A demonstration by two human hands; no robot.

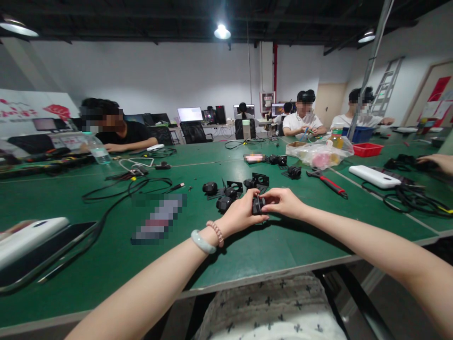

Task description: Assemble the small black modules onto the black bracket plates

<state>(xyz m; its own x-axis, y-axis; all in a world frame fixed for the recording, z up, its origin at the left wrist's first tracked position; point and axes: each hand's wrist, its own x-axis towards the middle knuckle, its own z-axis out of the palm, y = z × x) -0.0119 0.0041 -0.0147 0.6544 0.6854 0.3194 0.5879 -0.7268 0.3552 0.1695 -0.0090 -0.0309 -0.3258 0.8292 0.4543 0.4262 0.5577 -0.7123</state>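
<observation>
Between my two hands, just above the green table [283, 245], is a small black part [258, 206] with a thin plate standing on it. My left hand [242, 210] grips it from the left, fingers and thumb closed around its edges. From the right, my right hand [283, 202] pinches the same part with thumb and fingertips. Several black round parts [224, 203] and black brackets with round holes [262, 179] lie just beyond my hands. A bracelet of beads and a pale bangle are on my left wrist.
A phone [159, 219] lies left of my hands, near black cables [130, 189]. Red-handled pliers [329, 183], a white device [374, 176], a plastic bag [318, 153] and a red tray [368, 149] are to the right. A bottle [99, 150] stands back left. Other people sit around the table.
</observation>
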